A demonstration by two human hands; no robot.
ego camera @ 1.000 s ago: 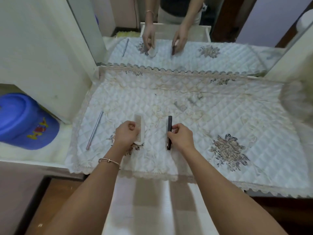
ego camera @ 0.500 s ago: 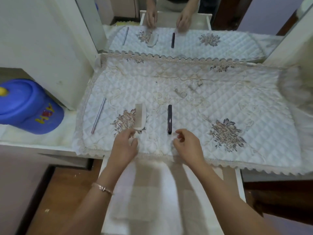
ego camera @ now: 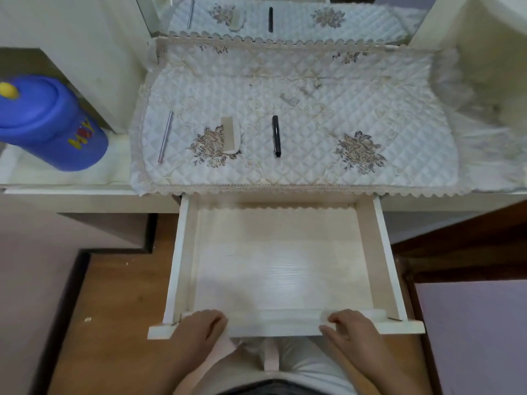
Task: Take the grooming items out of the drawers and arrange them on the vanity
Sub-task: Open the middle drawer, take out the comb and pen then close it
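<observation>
Three grooming items lie side by side on the quilted white vanity cover [ego camera: 328, 155]: a thin silver stick [ego camera: 165, 136] at the left, a cream comb [ego camera: 231, 134] over a floral patch, and a black pen-shaped tube [ego camera: 276, 136]. Below them a white drawer [ego camera: 182, 252] stands pulled out, and nothing shows inside it. My left hand [ego camera: 196, 327] and my right hand [ego camera: 352, 327] both rest on the drawer's front panel, fingers curled over its top edge.
A blue plastic container [ego camera: 51, 124] lies on the lower shelf at the left. A mirror [ego camera: 285, 15] at the back reflects the cover and items. White cabinet sides flank the vanity. Brown wooden floor lies below.
Both hands let go of the comb and the black tube, drew back off the vanity, and came down onto the drawer's front panel. The view tilted down.
</observation>
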